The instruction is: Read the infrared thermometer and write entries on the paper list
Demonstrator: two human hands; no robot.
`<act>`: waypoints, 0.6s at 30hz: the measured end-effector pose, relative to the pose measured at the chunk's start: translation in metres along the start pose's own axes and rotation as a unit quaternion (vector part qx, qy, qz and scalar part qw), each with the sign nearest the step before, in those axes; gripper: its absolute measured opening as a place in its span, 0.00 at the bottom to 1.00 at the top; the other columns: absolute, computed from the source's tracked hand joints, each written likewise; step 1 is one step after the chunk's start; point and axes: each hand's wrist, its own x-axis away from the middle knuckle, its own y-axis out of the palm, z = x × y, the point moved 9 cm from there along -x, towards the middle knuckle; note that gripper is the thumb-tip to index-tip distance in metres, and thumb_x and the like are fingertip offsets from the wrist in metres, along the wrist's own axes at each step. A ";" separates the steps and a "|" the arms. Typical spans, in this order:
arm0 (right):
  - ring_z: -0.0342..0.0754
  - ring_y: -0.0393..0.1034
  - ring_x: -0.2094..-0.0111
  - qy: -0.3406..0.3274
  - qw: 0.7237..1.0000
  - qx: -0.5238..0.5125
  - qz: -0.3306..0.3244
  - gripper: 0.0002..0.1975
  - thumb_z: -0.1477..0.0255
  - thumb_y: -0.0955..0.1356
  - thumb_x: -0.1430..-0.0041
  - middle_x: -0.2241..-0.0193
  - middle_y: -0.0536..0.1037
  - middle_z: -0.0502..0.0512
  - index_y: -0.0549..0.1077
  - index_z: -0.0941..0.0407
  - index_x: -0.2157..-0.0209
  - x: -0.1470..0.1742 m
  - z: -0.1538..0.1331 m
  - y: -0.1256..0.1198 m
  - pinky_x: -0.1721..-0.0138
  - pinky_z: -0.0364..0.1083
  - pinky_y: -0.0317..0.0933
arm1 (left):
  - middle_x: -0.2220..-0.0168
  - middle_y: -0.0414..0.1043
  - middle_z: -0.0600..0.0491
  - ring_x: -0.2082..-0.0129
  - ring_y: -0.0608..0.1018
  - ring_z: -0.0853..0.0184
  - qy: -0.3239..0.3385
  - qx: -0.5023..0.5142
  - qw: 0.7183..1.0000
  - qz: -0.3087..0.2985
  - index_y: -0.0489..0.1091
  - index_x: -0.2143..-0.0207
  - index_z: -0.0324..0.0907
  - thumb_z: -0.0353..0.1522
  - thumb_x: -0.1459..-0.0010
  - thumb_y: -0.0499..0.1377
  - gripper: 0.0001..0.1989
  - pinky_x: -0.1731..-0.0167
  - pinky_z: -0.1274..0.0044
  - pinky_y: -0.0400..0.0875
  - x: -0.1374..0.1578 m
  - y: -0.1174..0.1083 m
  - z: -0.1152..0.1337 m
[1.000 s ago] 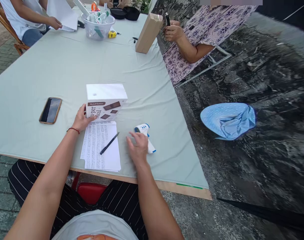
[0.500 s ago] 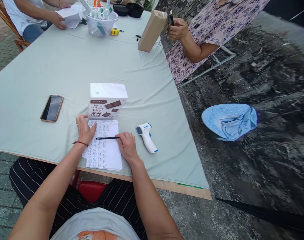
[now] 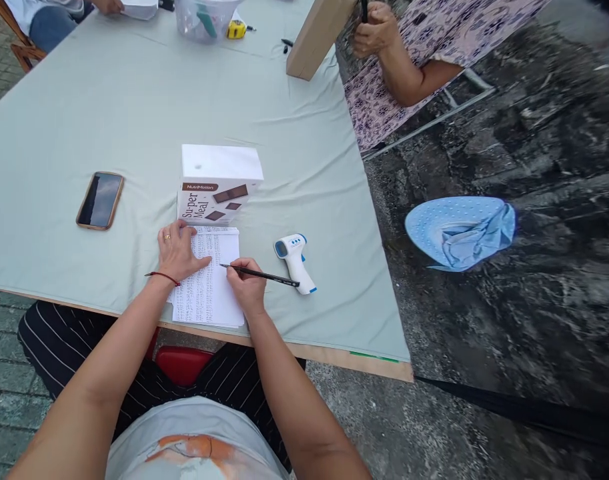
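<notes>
White paper sheets [image 3: 215, 295] lie flat in a slightly uneven stack at the table's [image 3: 134, 107] near edge, the top one densely marked on its left, blank along its right. A slim black pen [image 3: 274, 276] slants across its right edge, tip pointing left.

Pale cloth-covered table [image 3: 134, 120] between grey paving bricks [image 3: 9, 387] and dark rough ground [image 3: 534, 327]

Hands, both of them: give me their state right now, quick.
Left hand: open, resting on the left side of the papers.
Right hand: closed, holding the pen.
</notes>
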 end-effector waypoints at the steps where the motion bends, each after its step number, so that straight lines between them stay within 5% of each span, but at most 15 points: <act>1: 0.42 0.61 0.77 0.000 1.000 0.008 0.003 0.06 0.67 0.66 0.55 0.79 0.69 0.46 0.68 0.54 0.74 0.000 0.000 -0.001 0.73 0.44 0.59 | 0.47 0.61 0.41 0.45 0.64 0.47 -0.001 -0.002 1.000 -0.001 0.64 0.57 0.43 0.40 0.63 0.70 0.31 0.40 0.55 0.49 0.000 0.000 0.001; 18: 0.44 0.64 0.76 -0.020 0.997 0.068 -0.031 0.05 0.68 0.65 0.52 0.80 0.72 0.46 0.70 0.53 0.77 0.001 -0.002 0.006 0.70 0.45 0.61 | 0.47 0.60 0.43 0.45 0.62 0.47 -0.006 0.017 1.000 -0.010 0.62 0.56 0.44 0.40 0.62 0.70 0.31 0.39 0.54 0.44 -0.001 0.003 0.002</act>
